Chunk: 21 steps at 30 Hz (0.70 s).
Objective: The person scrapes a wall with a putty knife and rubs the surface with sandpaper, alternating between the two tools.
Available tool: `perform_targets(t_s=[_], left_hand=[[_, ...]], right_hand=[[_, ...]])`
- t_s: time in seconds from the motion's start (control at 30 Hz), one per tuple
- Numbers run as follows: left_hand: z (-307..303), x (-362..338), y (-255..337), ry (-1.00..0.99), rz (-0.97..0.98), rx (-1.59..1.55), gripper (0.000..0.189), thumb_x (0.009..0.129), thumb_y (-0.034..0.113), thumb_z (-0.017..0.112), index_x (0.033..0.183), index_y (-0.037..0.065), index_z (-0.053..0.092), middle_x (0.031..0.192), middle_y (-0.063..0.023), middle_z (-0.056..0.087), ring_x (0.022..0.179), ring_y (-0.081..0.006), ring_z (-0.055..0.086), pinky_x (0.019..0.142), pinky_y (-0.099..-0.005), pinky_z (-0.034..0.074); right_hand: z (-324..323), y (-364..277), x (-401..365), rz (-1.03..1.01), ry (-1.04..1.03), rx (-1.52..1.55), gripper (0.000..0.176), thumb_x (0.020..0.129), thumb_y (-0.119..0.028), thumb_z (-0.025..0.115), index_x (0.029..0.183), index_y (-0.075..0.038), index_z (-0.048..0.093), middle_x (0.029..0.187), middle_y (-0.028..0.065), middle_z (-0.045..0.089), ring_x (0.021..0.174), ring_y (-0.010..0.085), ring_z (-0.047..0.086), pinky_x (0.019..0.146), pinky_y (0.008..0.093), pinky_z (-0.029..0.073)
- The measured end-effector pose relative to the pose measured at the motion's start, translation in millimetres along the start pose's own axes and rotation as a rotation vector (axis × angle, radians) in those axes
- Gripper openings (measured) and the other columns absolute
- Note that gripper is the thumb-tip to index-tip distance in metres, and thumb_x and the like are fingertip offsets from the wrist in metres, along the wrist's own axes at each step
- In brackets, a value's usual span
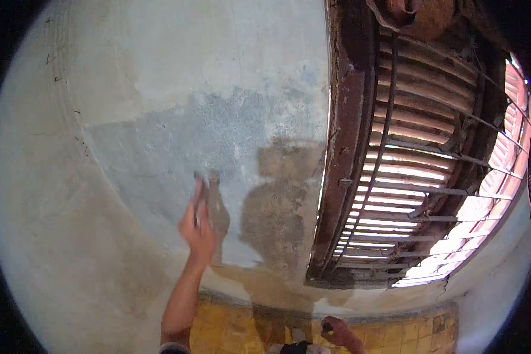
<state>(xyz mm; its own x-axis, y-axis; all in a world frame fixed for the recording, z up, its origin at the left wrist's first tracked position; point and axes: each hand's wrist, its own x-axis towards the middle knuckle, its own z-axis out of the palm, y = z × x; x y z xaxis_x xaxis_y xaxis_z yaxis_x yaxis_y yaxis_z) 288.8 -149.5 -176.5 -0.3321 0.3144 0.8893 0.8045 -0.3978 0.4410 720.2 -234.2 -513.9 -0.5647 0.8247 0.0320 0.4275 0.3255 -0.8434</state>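
My left hand [199, 227] is raised against the wall, closed around a thin flat tool [202, 187] seen almost edge-on. Its exact kind is hard to make out. The tip meets or nearly meets a grey-blue patch [224, 133] on the pale wall [177, 53]. Low in the view, my right hand [341, 331] is closed around a small dark-ended object [327, 326], mostly hidden by the fingers. That hand is apart from the wall patch.
To the right is a window with a brown wooden frame [347, 124], slatted shutters [422, 97] and metal bars [442, 192]. My shadow [277, 218] falls on a brownish bare area of wall. Yellow tiles [230, 324] lie below.
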Motion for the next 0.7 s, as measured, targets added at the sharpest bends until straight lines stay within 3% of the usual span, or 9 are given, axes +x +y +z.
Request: perform_targets(t_s=[0.03,0.13,0.2,0.3,0.4,0.47,0.57,0.67,0.7], left_hand=[[19.3,41.6,15.7,0.119,0.173,-0.017,0.030,0.104,0.009,0.054,0.127,-0.007,0.064,0.116,-0.0175,0.074,0.104,-0.0191,0.070,0.091,-0.0325,0.053],[57.6,127.6,71.4,0.213,0.399,-0.063,0.029,0.103,0.006,0.053,0.129,-0.004,0.065,0.127,-0.0203,0.070,0.116,-0.0213,0.068,0.097,-0.0332,0.051],[80.7,137.4,110.7,-0.036,0.235,0.010,0.039,0.098,0.000,0.056,0.137,0.002,0.062,0.135,-0.0184,0.066,0.126,-0.0298,0.064,0.106,-0.0388,0.050],[130.7,132.0,120.8,-0.037,0.795,0.095,0.040,0.093,-0.006,0.055,0.130,0.004,0.065,0.127,-0.0176,0.069,0.119,-0.0329,0.067,0.104,-0.0426,0.053],[121.5,144.9,110.6,-0.006,0.823,0.006,0.041,0.089,-0.008,0.055,0.127,0.005,0.066,0.128,-0.0174,0.069,0.120,-0.0348,0.066,0.106,-0.0448,0.052],[113.5,159.3,103.2,0.084,0.614,0.035,0.041,0.090,-0.008,0.055,0.127,0.006,0.066,0.133,-0.0155,0.067,0.124,-0.0329,0.064,0.108,-0.0436,0.050],[112.1,167.3,98.8,0.222,0.541,0.048,0.045,0.088,-0.009,0.055,0.128,0.008,0.066,0.133,-0.0134,0.067,0.129,-0.0313,0.061,0.106,-0.0444,0.051],[107.1,144.8,109.3,0.009,0.614,0.072,0.040,0.093,-0.004,0.059,0.130,0.010,0.066,0.137,-0.0133,0.065,0.128,-0.0304,0.062,0.102,-0.0397,0.053],[108.7,137.4,96.4,-0.076,0.715,0.105,0.042,0.091,-0.003,0.060,0.130,0.011,0.065,0.137,-0.0130,0.065,0.128,-0.0310,0.062,0.105,-0.0409,0.052]], right_hand=[[3.3,12.8,-3.5,-0.003,-0.033,-0.105,0.031,0.082,-0.021,0.076,0.102,-0.002,0.064,0.093,0.0143,0.066,0.083,0.0254,0.065,0.077,0.0387,0.053],[-13.7,6.4,-0.7,0.088,-0.115,-0.115,0.035,0.082,-0.027,0.077,0.104,-0.002,0.066,0.095,0.0162,0.068,0.088,0.0331,0.068,0.082,0.0432,0.054],[-6.2,32.8,2.1,0.137,-0.088,-0.235,0.043,0.081,-0.034,0.078,0.108,-0.002,0.067,0.106,0.0203,0.070,0.101,0.0393,0.068,0.087,0.0464,0.054],[5.3,53.9,-2.9,0.109,-0.045,-0.176,0.048,0.082,-0.037,0.078,0.112,-0.001,0.066,0.111,0.0234,0.069,0.106,0.0403,0.067,0.089,0.0483,0.054],[-7.6,-0.2,-0.2,0.174,-0.046,-0.121,0.052,0.084,-0.040,0.077,0.114,0.000,0.064,0.110,0.0254,0.069,0.104,0.0417,0.066,0.090,0.0493,0.053],[1.1,8.2,-12.4,0.063,0.019,-0.188,0.048,0.085,-0.039,0.076,0.112,-0.001,0.064,0.105,0.0243,0.070,0.101,0.0419,0.067,0.088,0.0488,0.054],[-1.4,0.0,-15.1,0.370,-0.208,-0.106,0.051,0.081,-0.039,0.076,0.115,-0.003,0.063,0.106,0.0226,0.070,0.103,0.0416,0.067,0.090,0.0494,0.053],[3.8,2.1,-21.5,0.386,-0.201,-0.083,0.053,0.081,-0.041,0.077,0.113,-0.001,0.063,0.098,0.0237,0.070,0.096,0.0426,0.067,0.086,0.0507,0.052],[10.4,15.2,-24.9,0.269,-0.173,-0.116,0.051,0.081,-0.040,0.077,0.111,-0.001,0.063,0.098,0.0234,0.070,0.095,0.0424,0.067,0.085,0.0504,0.052]])
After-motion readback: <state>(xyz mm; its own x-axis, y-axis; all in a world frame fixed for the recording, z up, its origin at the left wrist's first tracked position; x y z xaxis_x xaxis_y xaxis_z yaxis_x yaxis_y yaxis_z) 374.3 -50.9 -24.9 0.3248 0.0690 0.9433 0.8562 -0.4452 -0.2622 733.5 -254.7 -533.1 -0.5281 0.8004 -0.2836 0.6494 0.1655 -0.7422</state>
